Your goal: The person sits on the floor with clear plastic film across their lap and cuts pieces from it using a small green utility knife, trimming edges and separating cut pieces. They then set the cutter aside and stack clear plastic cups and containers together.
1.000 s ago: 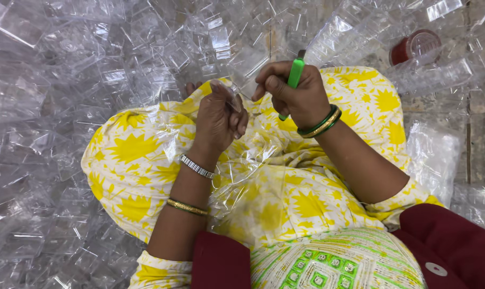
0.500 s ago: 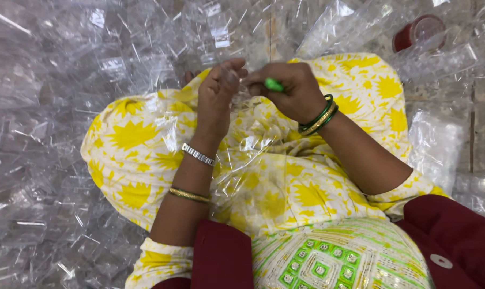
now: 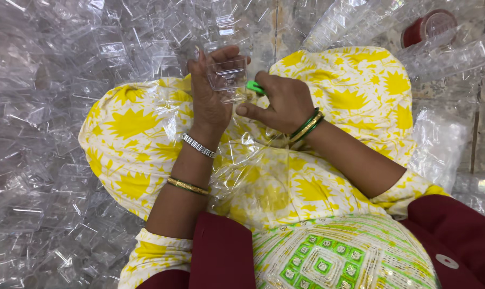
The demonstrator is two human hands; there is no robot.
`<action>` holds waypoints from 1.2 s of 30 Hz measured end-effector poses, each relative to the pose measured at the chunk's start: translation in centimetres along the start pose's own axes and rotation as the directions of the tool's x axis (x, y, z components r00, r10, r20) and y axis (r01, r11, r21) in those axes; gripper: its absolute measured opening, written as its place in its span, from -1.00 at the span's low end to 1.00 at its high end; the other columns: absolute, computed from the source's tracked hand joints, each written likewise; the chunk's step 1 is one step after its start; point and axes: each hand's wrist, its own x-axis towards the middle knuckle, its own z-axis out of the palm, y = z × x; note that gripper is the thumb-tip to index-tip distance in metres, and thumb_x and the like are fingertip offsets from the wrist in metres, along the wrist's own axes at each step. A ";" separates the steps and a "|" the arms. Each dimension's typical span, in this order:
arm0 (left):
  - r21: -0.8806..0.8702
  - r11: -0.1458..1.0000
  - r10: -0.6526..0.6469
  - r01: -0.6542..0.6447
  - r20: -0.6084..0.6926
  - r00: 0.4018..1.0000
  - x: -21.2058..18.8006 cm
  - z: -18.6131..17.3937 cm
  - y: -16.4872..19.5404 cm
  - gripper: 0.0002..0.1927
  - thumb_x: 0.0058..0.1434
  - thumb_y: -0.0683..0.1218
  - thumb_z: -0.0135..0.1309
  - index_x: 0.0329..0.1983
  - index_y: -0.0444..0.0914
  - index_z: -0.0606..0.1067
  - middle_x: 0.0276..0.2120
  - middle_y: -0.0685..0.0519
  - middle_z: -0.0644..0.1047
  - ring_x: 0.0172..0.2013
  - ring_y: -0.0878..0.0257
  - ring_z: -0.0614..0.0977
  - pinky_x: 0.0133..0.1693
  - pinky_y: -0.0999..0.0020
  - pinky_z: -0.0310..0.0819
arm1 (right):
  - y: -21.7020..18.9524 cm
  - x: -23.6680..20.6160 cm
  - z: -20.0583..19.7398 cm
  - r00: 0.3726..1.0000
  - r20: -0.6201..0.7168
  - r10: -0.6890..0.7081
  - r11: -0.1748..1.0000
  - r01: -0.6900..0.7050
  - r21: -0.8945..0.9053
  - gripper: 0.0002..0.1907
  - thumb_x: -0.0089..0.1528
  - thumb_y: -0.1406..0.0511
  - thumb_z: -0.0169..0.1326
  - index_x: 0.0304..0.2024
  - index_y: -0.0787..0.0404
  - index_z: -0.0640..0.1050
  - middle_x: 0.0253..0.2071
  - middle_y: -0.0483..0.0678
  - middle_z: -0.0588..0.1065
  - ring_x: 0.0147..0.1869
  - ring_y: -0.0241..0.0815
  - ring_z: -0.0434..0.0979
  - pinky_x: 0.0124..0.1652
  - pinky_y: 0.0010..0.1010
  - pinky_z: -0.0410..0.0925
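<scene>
My left hand (image 3: 210,99) holds up a small clear plastic box (image 3: 227,75) between fingers and thumb, above my lap. My right hand (image 3: 280,101) is closed round a green tool (image 3: 254,86) whose tip reaches toward the box's lower right edge. Both wrists wear bangles. A sheet of crumpled clear plastic film (image 3: 253,160) lies across my lap, which is covered in yellow and white flowered cloth (image 3: 130,128).
Heaps of clear plastic boxes and trays (image 3: 49,80) cover the floor on the left and at the top. Stacked clear trays (image 3: 446,59) and a red-lidded round container (image 3: 430,27) lie at the top right. More clear packs (image 3: 440,144) sit at the right.
The green tool has tipped from upright to lying low in my right hand. My left hand has turned the clear box so that its open face shows.
</scene>
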 end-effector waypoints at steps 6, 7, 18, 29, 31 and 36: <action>0.191 0.970 0.134 -0.147 0.077 0.988 -0.5 0.3 0.2 -0.27 0.49 0.36 -0.27 0.20 -0.38 0.45 0.02 -0.19 0.59 0.08 0.10 0.60 0.19 0.18 0.49 | -0.3 0.1 0.5 0.992 0.064 0.104 0.994 -0.102 -0.033 -0.29 0.29 -0.30 -0.07 -0.42 0.20 0.47 -0.56 0.05 0.47 -0.43 0.15 0.52 -0.42 -0.04 0.32; 0.203 0.970 0.126 -0.137 0.063 0.990 -0.6 0.3 0.2 -0.28 0.51 0.35 -0.28 0.20 -0.38 0.45 0.02 -0.20 0.59 0.08 0.08 0.61 0.20 0.17 0.49 | -0.4 0.0 0.5 0.993 0.061 0.101 0.994 -0.098 -0.053 -0.28 0.28 -0.30 -0.06 -0.45 0.20 0.47 -0.59 0.05 0.45 -0.45 0.16 0.51 -0.43 -0.04 0.32; -0.048 0.998 0.049 -0.048 0.020 0.999 0.1 0.4 0.2 -0.32 0.50 0.29 -0.36 0.16 -0.38 0.44 -0.06 -0.15 0.58 0.08 0.03 0.61 0.22 0.09 0.43 | 0.1 0.3 1.1 0.997 -0.015 0.078 0.988 -0.076 0.138 -0.26 0.16 -0.30 -0.01 -0.47 0.25 0.44 -0.60 0.08 0.44 -0.48 0.15 0.51 -0.47 -0.08 0.32; 0.097 0.990 0.107 -0.101 -0.060 0.992 -0.3 0.4 0.3 -0.47 0.54 0.16 -0.37 0.10 -0.34 0.42 -0.06 -0.12 0.58 0.00 0.09 0.63 0.08 0.13 0.60 | -0.5 -1.1 1.3 0.985 -0.174 -0.015 0.960 0.063 0.274 -0.51 0.15 -0.04 0.32 -0.46 0.20 0.48 -0.54 0.04 0.43 -0.46 0.07 0.48 -0.42 -0.18 0.31; 0.141 0.989 0.067 -0.051 -0.111 0.992 -0.4 0.6 0.4 -0.47 0.53 0.15 -0.38 0.08 -0.35 0.44 -0.10 -0.12 0.59 -0.08 0.12 0.64 -0.03 0.17 0.63 | -0.8 -1.2 -0.3 0.931 -0.355 -0.082 0.955 0.176 0.240 -0.57 0.13 0.05 0.39 -0.34 0.22 0.51 -0.39 0.05 0.47 -0.34 0.05 0.51 -0.35 -0.21 0.35; 0.310 0.949 -0.046 0.060 -0.051 0.998 -0.7 0.9 0.4 -0.42 0.53 0.18 -0.37 0.06 -0.37 0.48 -0.19 -0.09 0.60 -0.27 0.15 0.66 -0.18 0.23 0.63 | -1.4 -0.5 -3.7 0.914 -0.360 -0.185 0.973 0.223 0.066 -0.62 0.07 0.47 0.23 -0.03 0.29 0.60 0.06 0.18 0.55 -0.07 0.06 0.62 -0.23 -0.30 0.47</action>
